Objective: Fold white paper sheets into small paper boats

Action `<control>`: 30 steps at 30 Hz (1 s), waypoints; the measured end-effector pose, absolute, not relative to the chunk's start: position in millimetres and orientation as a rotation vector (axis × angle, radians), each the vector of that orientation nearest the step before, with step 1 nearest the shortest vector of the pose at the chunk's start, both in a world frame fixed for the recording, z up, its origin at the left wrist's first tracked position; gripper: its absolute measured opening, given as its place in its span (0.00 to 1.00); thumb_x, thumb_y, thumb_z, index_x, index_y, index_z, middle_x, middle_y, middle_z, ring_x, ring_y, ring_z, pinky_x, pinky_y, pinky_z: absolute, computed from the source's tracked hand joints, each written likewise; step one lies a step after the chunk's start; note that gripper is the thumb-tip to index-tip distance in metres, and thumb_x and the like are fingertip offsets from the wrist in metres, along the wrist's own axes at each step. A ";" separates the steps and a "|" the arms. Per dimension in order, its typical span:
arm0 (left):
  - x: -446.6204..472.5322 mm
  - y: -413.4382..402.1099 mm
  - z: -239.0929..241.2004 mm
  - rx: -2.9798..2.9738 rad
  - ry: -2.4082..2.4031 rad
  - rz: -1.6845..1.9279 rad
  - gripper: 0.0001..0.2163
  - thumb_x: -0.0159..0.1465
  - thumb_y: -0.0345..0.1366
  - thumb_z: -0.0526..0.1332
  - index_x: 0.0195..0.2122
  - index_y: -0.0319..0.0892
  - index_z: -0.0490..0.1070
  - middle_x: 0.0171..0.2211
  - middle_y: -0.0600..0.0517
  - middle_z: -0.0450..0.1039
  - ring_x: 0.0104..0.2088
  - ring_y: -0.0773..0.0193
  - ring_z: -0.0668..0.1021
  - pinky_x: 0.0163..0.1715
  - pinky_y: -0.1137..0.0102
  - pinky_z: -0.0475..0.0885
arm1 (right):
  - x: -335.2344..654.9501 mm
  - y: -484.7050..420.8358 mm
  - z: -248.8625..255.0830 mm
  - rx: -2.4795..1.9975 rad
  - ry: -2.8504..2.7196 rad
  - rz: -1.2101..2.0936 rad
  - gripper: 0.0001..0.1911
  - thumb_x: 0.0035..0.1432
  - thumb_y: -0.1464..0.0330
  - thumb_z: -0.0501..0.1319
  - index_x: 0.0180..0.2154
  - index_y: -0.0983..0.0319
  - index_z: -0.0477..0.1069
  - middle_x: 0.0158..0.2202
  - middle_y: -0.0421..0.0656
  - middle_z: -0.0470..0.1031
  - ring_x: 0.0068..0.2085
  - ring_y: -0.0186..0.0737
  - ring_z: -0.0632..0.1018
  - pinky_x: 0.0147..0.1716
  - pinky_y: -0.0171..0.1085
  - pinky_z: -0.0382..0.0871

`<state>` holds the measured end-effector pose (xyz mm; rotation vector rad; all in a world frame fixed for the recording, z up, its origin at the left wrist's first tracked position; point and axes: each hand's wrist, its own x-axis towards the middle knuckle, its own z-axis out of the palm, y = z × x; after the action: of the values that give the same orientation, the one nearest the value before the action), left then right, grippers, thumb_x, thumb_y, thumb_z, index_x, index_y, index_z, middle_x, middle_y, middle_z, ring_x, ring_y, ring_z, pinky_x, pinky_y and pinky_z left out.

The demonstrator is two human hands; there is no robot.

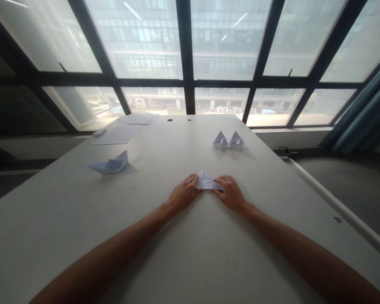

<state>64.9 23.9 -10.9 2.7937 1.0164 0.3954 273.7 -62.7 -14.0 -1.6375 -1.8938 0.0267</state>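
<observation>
A small folded white paper triangle (205,181) lies flat on the white table (183,253) between my hands. My left hand (183,195) rests at its left corner, fingers curled and pinching the edge. My right hand (229,192) presses on its right corner, fingers closed down on the paper. Both forearms stretch out across the table from the near edge.
Two small folded paper boats (228,141) stand side by side beyond my right hand. A larger paper boat (110,164) sits at the left. Flat sheets of paper (126,128) lie at the far left. The table's right edge drops to the floor; big windows stand behind.
</observation>
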 end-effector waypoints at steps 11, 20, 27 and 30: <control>64.6 26.0 -15.4 2.718 0.947 0.520 0.25 0.68 0.48 0.58 0.63 0.41 0.64 0.63 0.39 0.63 0.65 0.49 0.64 0.64 0.55 0.61 | 280.4 -60.2 -21.7 -1.595 -1.811 0.114 0.16 0.58 0.66 0.66 0.47 0.63 0.75 0.46 0.49 0.77 0.49 0.48 0.73 0.53 0.45 0.66; 66.4 25.3 -16.0 2.590 0.927 0.821 0.23 0.65 0.35 0.62 0.61 0.47 0.64 0.55 0.44 0.64 0.50 0.54 0.74 0.54 0.57 0.71 | 283.0 -59.6 -19.2 -1.523 -1.791 0.227 0.26 0.52 0.73 0.67 0.54 0.59 0.71 0.45 0.46 0.74 0.48 0.47 0.74 0.52 0.46 0.67; 63.9 21.9 -14.0 2.475 0.874 0.849 0.29 0.60 0.27 0.62 0.62 0.53 0.61 0.58 0.46 0.57 0.40 0.61 0.76 0.47 0.60 0.75 | 279.8 -64.6 -16.6 -1.459 -1.744 0.268 0.31 0.52 0.74 0.66 0.58 0.55 0.67 0.52 0.46 0.69 0.50 0.47 0.74 0.52 0.46 0.70; 65.1 21.2 -11.4 2.401 0.833 0.943 0.29 0.59 0.24 0.61 0.61 0.54 0.64 0.57 0.47 0.58 0.43 0.61 0.75 0.49 0.60 0.74 | 280.8 -62.5 -16.5 -1.441 -1.689 0.205 0.31 0.51 0.73 0.67 0.57 0.56 0.67 0.52 0.47 0.70 0.53 0.49 0.72 0.56 0.50 0.67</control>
<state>65.1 21.2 -11.4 2.4012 0.8329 0.9428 280.8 -62.5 -16.5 -1.4406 -1.6893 0.2052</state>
